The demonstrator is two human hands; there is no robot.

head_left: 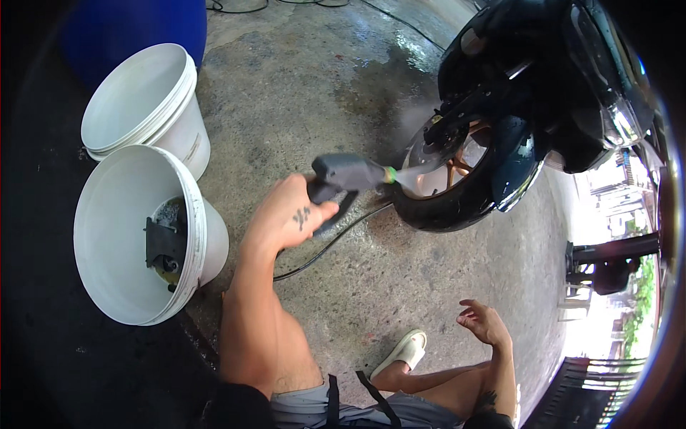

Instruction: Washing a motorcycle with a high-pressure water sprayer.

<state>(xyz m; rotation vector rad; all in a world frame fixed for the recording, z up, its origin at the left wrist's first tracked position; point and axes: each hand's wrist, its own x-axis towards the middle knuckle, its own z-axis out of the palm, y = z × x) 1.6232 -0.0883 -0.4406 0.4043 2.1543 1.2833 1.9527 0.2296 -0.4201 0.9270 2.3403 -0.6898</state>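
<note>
My left hand (289, 212) is wrapped around the grip of a dark grey pressure washer gun (345, 172). From its green-tipped nozzle (390, 175), a white water spray fans onto the front wheel of a black motor scooter or motorcycle. That wheel has a black tyre (442, 214) and copper-coloured spokes (457, 165). A glossy dark fender (513, 163) curves over the tyre. My right hand (485, 324) hangs in the air to the right, holding nothing, its fingers loosely bent and apart.
On the left stand two white plastic buckets; the nearer bucket (120, 230) holds dark parts (165, 244) in liquid. Behind the farther bucket (134, 102) is a blue drum (144, 27). A black hose (332, 248) crosses the concrete floor (364, 300), which is wet near the wheel.
</note>
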